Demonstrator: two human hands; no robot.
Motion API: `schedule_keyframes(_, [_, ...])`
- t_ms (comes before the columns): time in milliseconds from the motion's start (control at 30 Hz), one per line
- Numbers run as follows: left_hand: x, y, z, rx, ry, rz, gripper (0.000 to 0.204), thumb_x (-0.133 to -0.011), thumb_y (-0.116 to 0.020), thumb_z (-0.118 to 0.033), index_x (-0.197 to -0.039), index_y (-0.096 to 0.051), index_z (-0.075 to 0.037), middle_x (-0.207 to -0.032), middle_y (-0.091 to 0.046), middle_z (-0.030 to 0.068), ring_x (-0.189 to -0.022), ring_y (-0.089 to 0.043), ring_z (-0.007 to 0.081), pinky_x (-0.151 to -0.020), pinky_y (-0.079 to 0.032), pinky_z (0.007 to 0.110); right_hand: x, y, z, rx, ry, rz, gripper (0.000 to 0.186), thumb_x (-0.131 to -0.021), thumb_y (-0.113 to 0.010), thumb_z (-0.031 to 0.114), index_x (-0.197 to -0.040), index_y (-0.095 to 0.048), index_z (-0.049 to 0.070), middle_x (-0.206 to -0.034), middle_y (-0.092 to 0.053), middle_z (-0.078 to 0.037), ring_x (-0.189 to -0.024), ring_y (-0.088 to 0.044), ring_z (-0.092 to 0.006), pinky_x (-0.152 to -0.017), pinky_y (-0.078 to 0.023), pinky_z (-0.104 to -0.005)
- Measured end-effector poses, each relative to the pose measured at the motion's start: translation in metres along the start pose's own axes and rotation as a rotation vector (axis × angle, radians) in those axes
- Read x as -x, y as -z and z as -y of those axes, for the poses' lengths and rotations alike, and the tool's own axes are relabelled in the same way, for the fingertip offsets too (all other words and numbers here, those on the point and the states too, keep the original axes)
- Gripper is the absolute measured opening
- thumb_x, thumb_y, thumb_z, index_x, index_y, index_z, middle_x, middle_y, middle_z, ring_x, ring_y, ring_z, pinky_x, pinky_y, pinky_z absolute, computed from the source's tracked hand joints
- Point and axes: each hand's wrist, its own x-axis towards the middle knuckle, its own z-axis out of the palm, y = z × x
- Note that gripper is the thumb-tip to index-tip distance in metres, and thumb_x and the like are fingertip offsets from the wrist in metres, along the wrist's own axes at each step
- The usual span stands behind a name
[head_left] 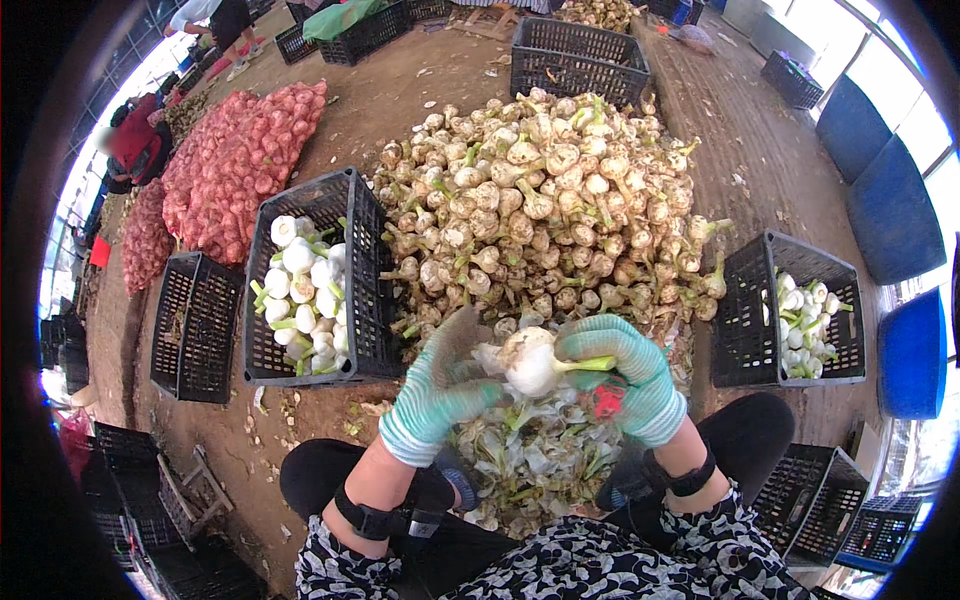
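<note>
In the centre, a large white garlic bulb (532, 362) with a green stem and loose papery skin is held in my right hand (625, 375), which also has a small red object (608, 402) at its palm. Beside the bulb's left side, my left hand (438, 385) has its fingers smeared by motion, so its grip is unclear. Both hands wear pale green gloves with striped cuffs. Below them lies a heap of peeled skins and stem scraps (530, 460). Beyond them rises a big pile of unpeeled garlic (540, 200).
Black crates of white bulbs stand left (255, 350) and right (740, 340). An empty-looking crate (190, 320) sits farther left, near red mesh sacks (240, 170). Another crate (575, 60) is behind the pile. Blue tubs (910, 355) line the right. People (135, 145) are at upper left.
</note>
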Motion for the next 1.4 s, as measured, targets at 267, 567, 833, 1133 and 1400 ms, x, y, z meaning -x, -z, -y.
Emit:
schedule_keyframes(267, [0.007, -0.021, 0.011, -0.666, -0.521, -0.228, 0.024, -0.063, -0.067, 0.003, -0.085, -0.06, -0.004, -0.079, -0.055, 0.0061, -0.071, -0.053, 0.0148, -0.062, -0.043, 0.025, 0.0, -0.031, -0.004, 0.077, 0.014, -0.117, 0.029, -0.062, -0.066, -0.002, -0.088, -0.056, 0.006, -0.088, -0.053, -0.008, -0.083, -0.053, -0.0217, -0.073, -0.044, -0.0286])
schedule_keyframes(567, [0.013, -0.011, 0.001, -0.2, -0.12, -0.346, 0.008, -0.075, -0.061, -0.005, -0.081, -0.057, -0.002, -0.072, -0.059, 0.0018, -0.053, -0.051, 0.0061, -0.045, -0.041, 0.02, 0.012, -0.037, 0.012, -0.29, -0.24, -0.201, 0.018, -0.064, -0.064, -0.007, -0.077, -0.058, 0.003, -0.084, -0.054, -0.005, -0.075, -0.054, -0.0156, -0.067, -0.044, -0.0251])
schedule_keyframes(833, [0.009, 0.012, -0.004, -1.048, -0.102, -0.026, 0.074, -0.053, -0.073, -0.008, -0.12, -0.041, -0.004, -0.117, -0.046, 0.0132, -0.1, -0.05, 0.0202, -0.081, -0.043, 0.027, 0.022, -0.014, 0.025, -0.286, -0.266, -0.275, 0.032, -0.066, -0.065, -0.004, -0.095, -0.054, 0.005, -0.084, -0.058, -0.006, -0.075, -0.056, -0.0126, -0.066, -0.048, -0.0246])
schedule_keyframes(1133, [0.036, -0.027, -0.008, -0.824, -0.655, -0.098, 0.034, -0.061, -0.073, -0.015, -0.086, -0.054, -0.002, -0.078, -0.052, 0.0096, -0.069, -0.053, 0.0177, -0.061, -0.044, 0.027, 0.029, -0.039, 0.038, 0.4, 0.036, -0.246, 0.044, -0.061, -0.062, -0.01, -0.102, -0.053, 0.005, -0.087, -0.057, -0.01, -0.078, -0.058, -0.0218, -0.068, -0.047, -0.0288])
schedule_keyframes(1400, [0.003, 0.012, -0.036, -0.995, -0.318, -0.625, 0.029, -0.066, -0.064, 0.004, -0.092, -0.051, 0.001, -0.084, -0.053, 0.0087, -0.078, -0.053, 0.0128, -0.066, -0.045, 0.025, -0.003, -0.025, 0.022, 0.387, 0.285, -0.325, 0.035, -0.06, -0.066, -0.007, -0.091, -0.058, 0.007, -0.088, -0.059, -0.009, -0.08, -0.058, -0.023, -0.067, -0.047, -0.0284])
